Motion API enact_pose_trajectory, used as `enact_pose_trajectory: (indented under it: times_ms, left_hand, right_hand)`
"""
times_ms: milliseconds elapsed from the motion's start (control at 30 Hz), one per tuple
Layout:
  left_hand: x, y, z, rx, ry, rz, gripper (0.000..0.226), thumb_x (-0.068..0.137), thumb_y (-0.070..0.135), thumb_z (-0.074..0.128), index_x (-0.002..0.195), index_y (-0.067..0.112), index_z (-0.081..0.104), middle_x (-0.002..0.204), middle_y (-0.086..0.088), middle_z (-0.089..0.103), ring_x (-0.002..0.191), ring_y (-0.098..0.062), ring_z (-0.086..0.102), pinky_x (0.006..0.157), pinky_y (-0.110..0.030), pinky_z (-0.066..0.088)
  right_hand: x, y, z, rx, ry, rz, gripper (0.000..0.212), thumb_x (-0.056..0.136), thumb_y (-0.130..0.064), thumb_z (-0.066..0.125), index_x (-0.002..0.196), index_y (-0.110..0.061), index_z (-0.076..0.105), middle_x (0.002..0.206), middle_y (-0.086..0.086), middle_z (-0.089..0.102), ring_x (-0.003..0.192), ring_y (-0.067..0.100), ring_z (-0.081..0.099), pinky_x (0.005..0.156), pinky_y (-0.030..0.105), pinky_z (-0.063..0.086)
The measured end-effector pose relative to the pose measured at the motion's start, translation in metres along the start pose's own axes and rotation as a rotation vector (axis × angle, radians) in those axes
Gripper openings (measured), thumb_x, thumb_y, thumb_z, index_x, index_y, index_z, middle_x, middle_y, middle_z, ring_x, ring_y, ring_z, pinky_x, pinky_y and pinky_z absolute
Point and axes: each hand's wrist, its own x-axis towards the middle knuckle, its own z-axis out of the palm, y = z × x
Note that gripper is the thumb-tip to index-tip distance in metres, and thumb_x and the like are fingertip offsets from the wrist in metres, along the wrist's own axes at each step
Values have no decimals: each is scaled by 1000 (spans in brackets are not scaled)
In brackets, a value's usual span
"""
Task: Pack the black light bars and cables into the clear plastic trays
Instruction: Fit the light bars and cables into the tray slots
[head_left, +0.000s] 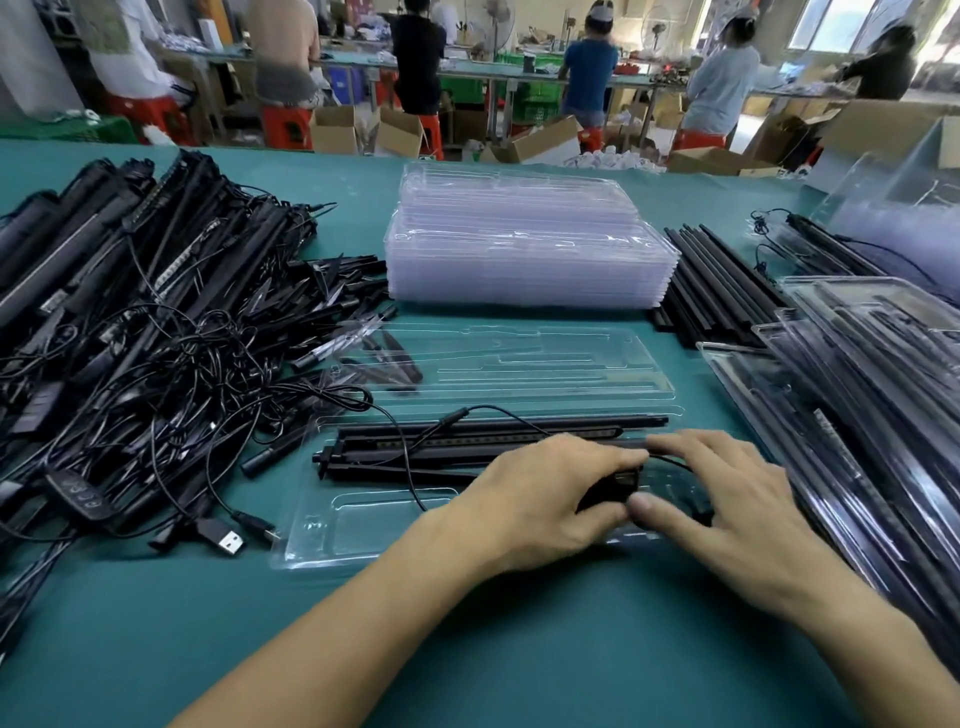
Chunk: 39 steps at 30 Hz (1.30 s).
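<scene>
Standing by the green table (467, 649) here. One clear tray (363, 525) lies opened flat in front of the person, and everything else sits around it. A few black bars (467, 449) lie lengthwise across the middle of the tray, side by side and touching. A thin cable (410, 467) loops over the bars and runs out past the tray's left side.

Both hands are over the tray's right part. The left hand (550, 499) has fingers and thumb curled round a small black block (610, 488), gripping it just above the tray. The right hand (727, 499) isn't clenched: its fingers lie fairly straight on the right end of the bars, thumb touching the block from the other side. Can't tell what the block is, it's mostly hidden.

Left of the tray there's a big messy pile (156, 312) of bars and tangled cables, with a USB plug (231, 543) poking out near the tray's left corner. Behind the tray is a stack (524, 260) of empty trays. Right of the tray are packed trays (857, 395) overlapping each other, and behind and right of it a bundle of plain black rods (711, 291). Far behind the tray, people (589, 67) stand with their backs turned.
</scene>
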Motion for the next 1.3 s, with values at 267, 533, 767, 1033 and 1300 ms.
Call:
enact_pose_trajectory:
  times_ms: [267,533,767,1033,1300]
  left_hand:
    - [-1,7,-3,-4,141,44,43,89,2,54,129,15,64,110,-5,66,105,-23,59,94,-40,48]
    - [-19,-33,-31,175,331,-363,48,98,49,47,141,29,52,133,5,54,123,-18,47,106,-38,40]
    - [-31,-36,-19,244,176,-106,31,102,31,51,124,19,69,128,5,64,119,-19,55,102,-33,43]
    - [-29,-35,-18,118,120,-77,24,101,29,55,114,19,72,131,4,63,121,-16,59,100,-39,48]
    - [-26,-35,-14,117,165,-88,20,101,28,54,104,16,71,122,5,64,113,-16,60,96,-39,48]
  right_hand:
    - [4,2,4,27,65,-53,29,84,-44,65,110,-33,68,104,-15,63,104,15,57,92,33,43]
    - [8,16,1,166,146,-42,14,87,-13,71,92,-25,75,88,-14,67,87,14,65,80,42,52]
    - [11,15,-2,210,127,-85,13,85,-11,72,92,-21,76,87,-9,63,85,10,61,78,28,47]
    - [11,10,-5,275,-46,-55,21,79,-16,80,90,-32,73,92,-10,63,91,9,61,84,26,45]
    - [-14,17,-31,-228,-100,195,62,75,-61,68,131,-36,58,99,-12,47,104,17,47,89,36,39]
